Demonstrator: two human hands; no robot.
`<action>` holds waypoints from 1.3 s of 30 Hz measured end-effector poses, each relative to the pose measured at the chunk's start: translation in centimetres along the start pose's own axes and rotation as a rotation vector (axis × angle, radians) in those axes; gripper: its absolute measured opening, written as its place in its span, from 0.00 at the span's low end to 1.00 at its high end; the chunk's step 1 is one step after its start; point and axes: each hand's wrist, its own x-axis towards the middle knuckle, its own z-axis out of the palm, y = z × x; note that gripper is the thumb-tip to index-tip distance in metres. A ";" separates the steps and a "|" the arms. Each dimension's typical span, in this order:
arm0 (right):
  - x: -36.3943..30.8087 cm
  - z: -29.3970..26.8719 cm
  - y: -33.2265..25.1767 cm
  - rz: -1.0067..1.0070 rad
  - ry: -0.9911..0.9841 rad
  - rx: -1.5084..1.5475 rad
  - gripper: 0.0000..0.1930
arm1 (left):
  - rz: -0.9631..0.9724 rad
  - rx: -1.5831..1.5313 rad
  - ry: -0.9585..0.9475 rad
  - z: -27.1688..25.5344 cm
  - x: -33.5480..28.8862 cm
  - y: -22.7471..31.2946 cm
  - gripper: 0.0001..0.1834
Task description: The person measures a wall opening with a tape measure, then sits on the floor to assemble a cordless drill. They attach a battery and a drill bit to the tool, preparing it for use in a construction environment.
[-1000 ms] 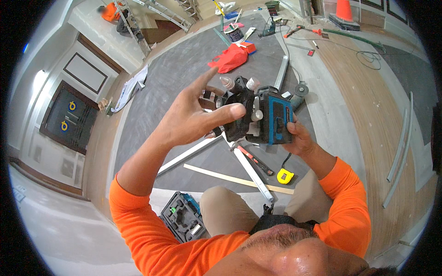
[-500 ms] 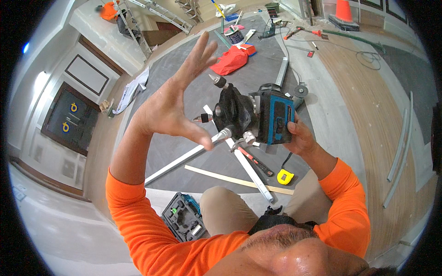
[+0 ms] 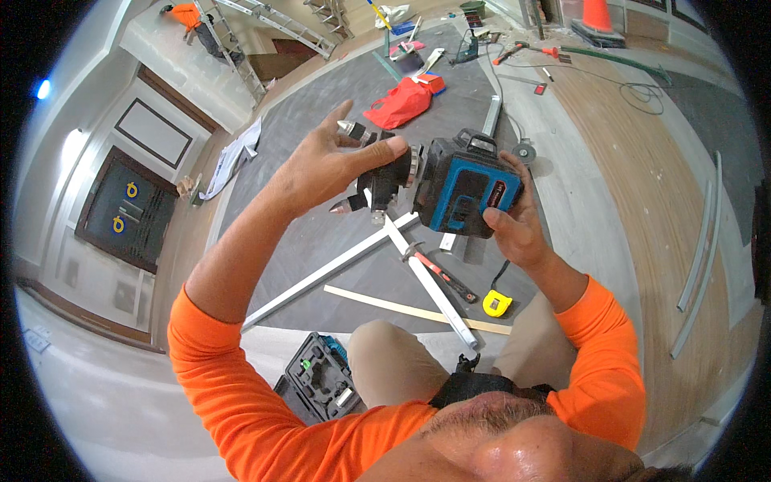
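My right hand (image 3: 518,221) is closed on a blue-and-black laser level (image 3: 470,189), fingers behind it and thumb on its front. My left hand (image 3: 325,165) is wrapped round a black base with silver-tipped feet (image 3: 384,181), thumb across its top. The base's knurled metal end points at the level's side; whether they touch I cannot tell. Below them on the dark floor lie pale metal strips (image 3: 438,293), a red-and-black hand tool (image 3: 446,277) and a yellow tape measure (image 3: 497,303). An open grey case (image 3: 317,377) with shaped hollows sits beside my left knee.
Farther off lie a red bag (image 3: 399,106), a bucket (image 3: 409,60), a power drill (image 3: 466,52) and a looped cable (image 3: 642,104). A person in orange (image 3: 193,20) bends by a ladder (image 3: 233,52) at the far left. An orange cone (image 3: 596,20) stands far right.
My left hand, spread open beside the base before, has closed round it. The level has turned to show more of its front, and the base has tilted. The far person has bent lower.
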 end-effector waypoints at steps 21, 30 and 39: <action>-0.4 0.2 -2.4 0.071 -0.014 0.318 0.37 | 1.253 0.173 0.279 2.8 1.5 -0.6 0.62; -0.1 -1.5 -1.8 0.344 -0.138 0.714 0.29 | 1.536 0.411 0.095 1.2 1.7 0.8 0.70; -0.4 0.0 -2.4 0.040 -0.020 0.301 0.41 | 1.331 0.425 0.290 -1.6 -1.2 1.1 0.77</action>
